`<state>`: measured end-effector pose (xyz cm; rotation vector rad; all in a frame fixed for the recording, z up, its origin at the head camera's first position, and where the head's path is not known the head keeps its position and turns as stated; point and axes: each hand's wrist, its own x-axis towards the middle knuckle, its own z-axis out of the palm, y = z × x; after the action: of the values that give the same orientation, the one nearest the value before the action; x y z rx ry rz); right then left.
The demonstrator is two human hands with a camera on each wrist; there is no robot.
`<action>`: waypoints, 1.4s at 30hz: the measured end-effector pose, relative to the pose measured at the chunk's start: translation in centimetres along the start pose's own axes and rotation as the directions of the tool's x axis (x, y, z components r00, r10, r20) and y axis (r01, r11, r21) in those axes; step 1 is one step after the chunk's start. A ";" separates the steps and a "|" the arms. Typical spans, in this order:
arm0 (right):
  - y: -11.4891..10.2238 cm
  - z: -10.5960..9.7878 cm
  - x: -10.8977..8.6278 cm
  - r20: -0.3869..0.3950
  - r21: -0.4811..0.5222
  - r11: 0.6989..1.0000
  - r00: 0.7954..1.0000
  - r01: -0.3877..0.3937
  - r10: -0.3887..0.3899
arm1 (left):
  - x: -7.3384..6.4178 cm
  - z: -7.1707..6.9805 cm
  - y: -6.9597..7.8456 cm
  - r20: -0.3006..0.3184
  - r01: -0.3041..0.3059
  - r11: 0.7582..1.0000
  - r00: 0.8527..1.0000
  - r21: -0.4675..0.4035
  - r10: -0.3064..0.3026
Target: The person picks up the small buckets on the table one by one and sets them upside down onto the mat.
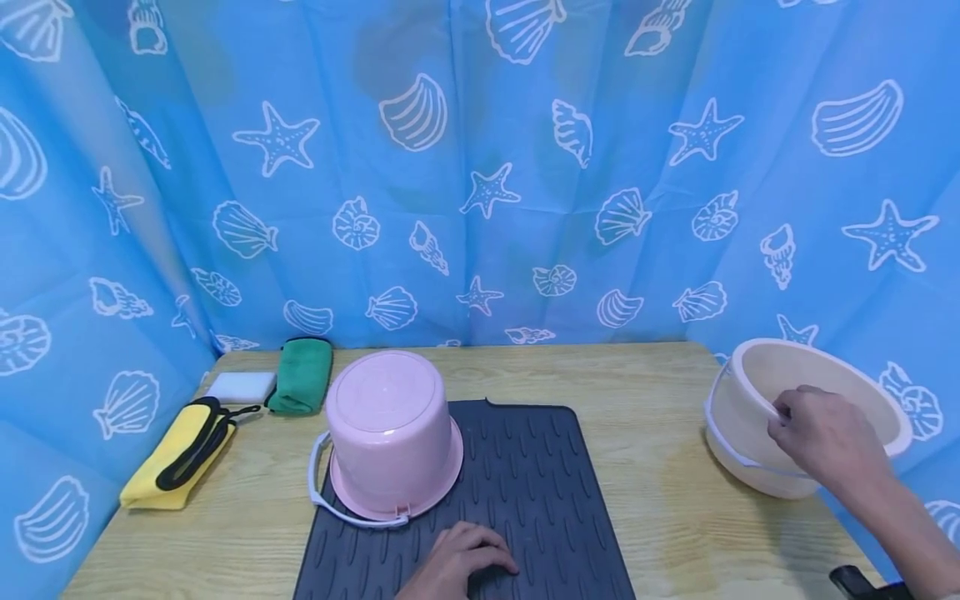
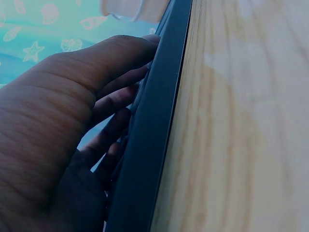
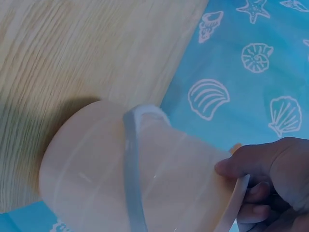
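Note:
At the right end of the table, a cream bucket (image 1: 738,421) with a pale handle (image 3: 133,174) leans with its mouth up and to the right. My right hand (image 1: 832,437) pinches its rim, thumb on the outer wall and fingers inside in the right wrist view. My left hand (image 1: 457,560) rests at the black ridged mat (image 1: 540,500), its fingers loosely bent and holding nothing. Just beyond that hand, a pink bucket (image 1: 390,425) stands upside down on the mat, its white handle (image 1: 352,518) lying toward me.
On the left of the table lie a folded yellow cloth (image 1: 172,458) with black trim, a green cloth (image 1: 303,375) and a white sponge (image 1: 242,387). A blue curtain (image 1: 525,267) with shell prints surrounds the wooden table (image 1: 660,392). A black object (image 1: 851,579) shows at the lower right.

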<state>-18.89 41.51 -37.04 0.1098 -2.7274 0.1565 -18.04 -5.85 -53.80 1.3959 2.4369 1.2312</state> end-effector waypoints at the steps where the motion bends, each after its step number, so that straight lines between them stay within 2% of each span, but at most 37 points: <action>1: 0.0 -0.2 0.0 -0.010 0.007 1.000 1.000 0.000 0.001 | 0.1 0.0 0.1 0.003 0.003 1.000 1.000 0.002 -0.003; 4: -0.3 -0.9 0.0 -0.054 0.028 1.000 0.998 -0.013 0.014 | 0.3 -0.1 0.4 0.010 0.017 1.000 1.000 0.005 -0.017; 7: -0.8 -1.3 0.1 -0.063 0.075 0.996 0.997 -0.041 0.045 | 0.2 -0.2 0.5 0.020 0.029 1.000 0.999 0.003 -0.029; 10: -1.5 -1.3 0.0 -0.072 0.122 0.992 0.996 -0.033 0.042 | 0.0 -0.1 0.3 0.018 0.033 0.999 0.999 -0.003 -0.033; 19: -3.1 -1.5 0.0 -0.186 0.152 0.988 0.980 -0.036 0.064 | 0.0 0.2 0.0 -0.006 -0.006 1.000 1.000 0.001 0.006; 27: -4.3 -1.5 -0.2 -0.185 0.215 0.974 0.976 -0.073 0.114 | 0.1 0.1 0.3 0.014 0.019 1.000 1.000 0.007 -0.019; 35: -5.7 -1.5 -0.3 -0.147 0.282 0.952 0.976 -0.116 0.163 | 0.0 0.0 0.7 0.009 0.033 0.999 0.999 0.021 -0.033; 42: -6.9 -1.3 -0.2 -0.098 0.338 0.927 0.974 -0.162 0.206 | 0.0 -0.1 0.8 0.039 0.071 0.997 0.997 0.039 -0.072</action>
<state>-17.50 34.84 -35.25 -0.0640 -2.5519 0.6499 -17.51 -5.72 -53.18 1.3164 2.4724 1.1372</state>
